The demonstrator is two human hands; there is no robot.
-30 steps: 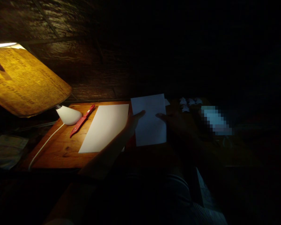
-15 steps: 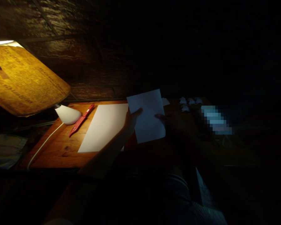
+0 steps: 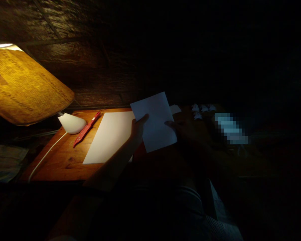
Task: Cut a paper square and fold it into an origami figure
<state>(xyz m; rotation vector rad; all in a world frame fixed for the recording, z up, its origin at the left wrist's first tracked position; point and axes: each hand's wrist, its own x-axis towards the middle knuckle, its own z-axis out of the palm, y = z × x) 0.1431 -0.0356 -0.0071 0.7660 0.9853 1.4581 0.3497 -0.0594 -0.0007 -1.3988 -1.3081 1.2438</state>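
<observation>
A sheet of white paper (image 3: 155,117) is held up above the table between my two hands, in dim light. My left hand (image 3: 138,129) grips its left edge, thumb on the near face and fingers behind. At the right edge my right hand (image 3: 177,129) pinches it, the thumb on top; the rest of that hand is lost in shadow. Behind my left forearm lies a larger white sheet (image 3: 110,134) flat on the wooden table (image 3: 62,167). Left of that sheet is a red knife-shaped object (image 3: 86,130), lying slantwise.
A lamp with a yellow printed shade (image 3: 27,83) and white base (image 3: 71,124) stands at the left, its white cord (image 3: 45,155) crossing the table. Several small folded paper pieces (image 3: 197,115) sit at the back right. Farther right is a blurred-out bright patch (image 3: 230,129).
The held paper has shifted slightly left and tilted a little more. Both hands keep their grip on it, and the things on the table stay put.
</observation>
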